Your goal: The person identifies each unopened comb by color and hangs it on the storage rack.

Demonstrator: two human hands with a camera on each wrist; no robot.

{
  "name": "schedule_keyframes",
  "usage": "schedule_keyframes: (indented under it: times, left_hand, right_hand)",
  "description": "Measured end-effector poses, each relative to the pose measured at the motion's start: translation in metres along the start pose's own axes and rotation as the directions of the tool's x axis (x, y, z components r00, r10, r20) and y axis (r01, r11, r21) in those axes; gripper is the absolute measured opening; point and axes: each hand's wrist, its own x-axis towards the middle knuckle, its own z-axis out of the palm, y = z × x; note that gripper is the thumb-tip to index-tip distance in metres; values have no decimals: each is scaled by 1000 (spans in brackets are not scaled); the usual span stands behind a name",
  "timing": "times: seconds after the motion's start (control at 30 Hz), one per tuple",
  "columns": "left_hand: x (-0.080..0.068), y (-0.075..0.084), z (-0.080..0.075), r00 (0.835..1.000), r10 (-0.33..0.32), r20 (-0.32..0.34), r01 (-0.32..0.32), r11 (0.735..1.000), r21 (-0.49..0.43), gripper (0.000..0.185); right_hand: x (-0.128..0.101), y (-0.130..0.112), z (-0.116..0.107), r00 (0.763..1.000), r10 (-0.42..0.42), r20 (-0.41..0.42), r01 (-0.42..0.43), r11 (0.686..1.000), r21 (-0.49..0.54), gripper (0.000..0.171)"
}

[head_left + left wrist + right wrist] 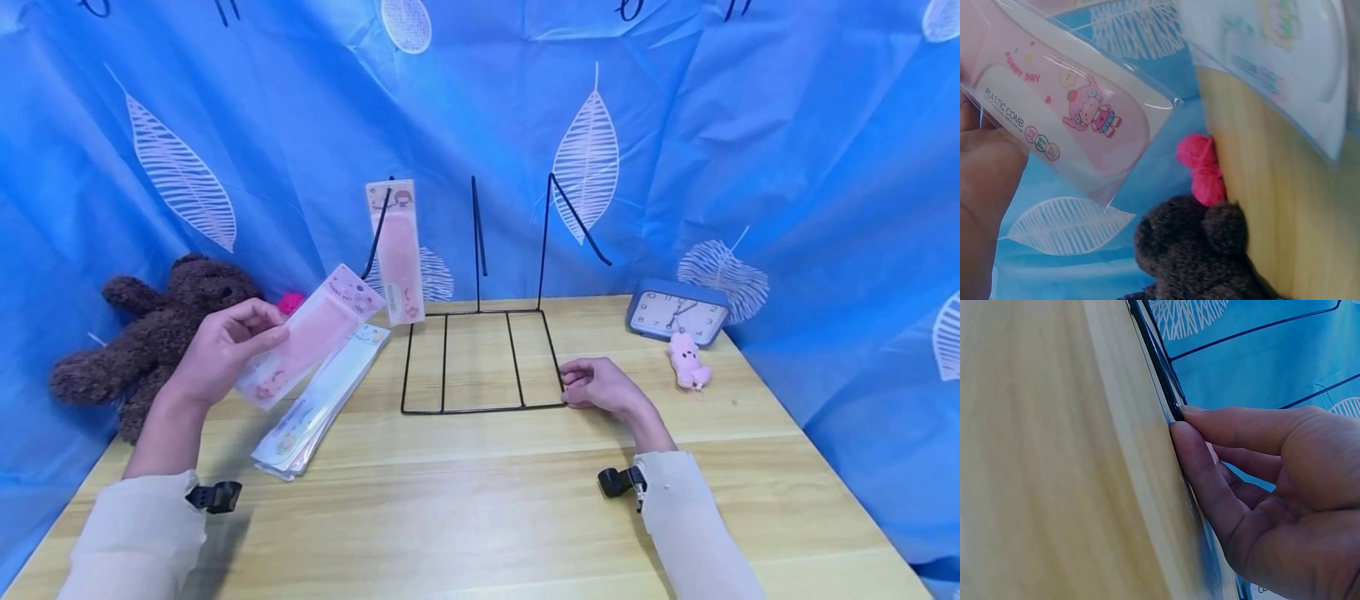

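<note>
My left hand [234, 343] pinches a pink comb in a clear packet [313, 337], held tilted above the table; "PLASTIC COMB" is printed on the packet [1079, 94] in the left wrist view. Partly beneath it lies a stack of pale packets [322, 408]. A black wire rack [480, 410] with upright hooks stands mid-table. From its left hook hangs another pink packaged comb [400, 258]. With thumb and finger, my right hand [603, 386] pinches the rack's front right corner; the right wrist view shows the fingertips on the black wire [1163, 375].
A brown plush bear [172, 333] sits at the left, a bright pink bundle [291, 302] beside it. On the right stand a blue clock [678, 312] and a small pink plush charm [686, 362]. A blue leaf-patterned curtain [480, 100] hangs behind the wooden table [480, 508].
</note>
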Motion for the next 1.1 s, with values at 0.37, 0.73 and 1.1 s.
schedule_keyframes:
  times: [0.37, 0.73, 1.1]
  left_hand:
    - [2, 19, 9, 987, 155, 50, -137, 957, -257, 17]
    - [4, 13, 16, 997, 70, -21, -73, 978, -193, 11]
    - [7, 20, 19, 996, 82, -32, -86, 982, -165, 6]
  right_hand:
    - [2, -4, 1, 1000, 11, -7, -11, 1000, -20, 62]
    - [-1, 0, 0, 1000, 7, 7, -7, 1000, -4, 62]
    - [-1, -1, 0, 1000, 18, -6, -18, 1000, -20, 62]
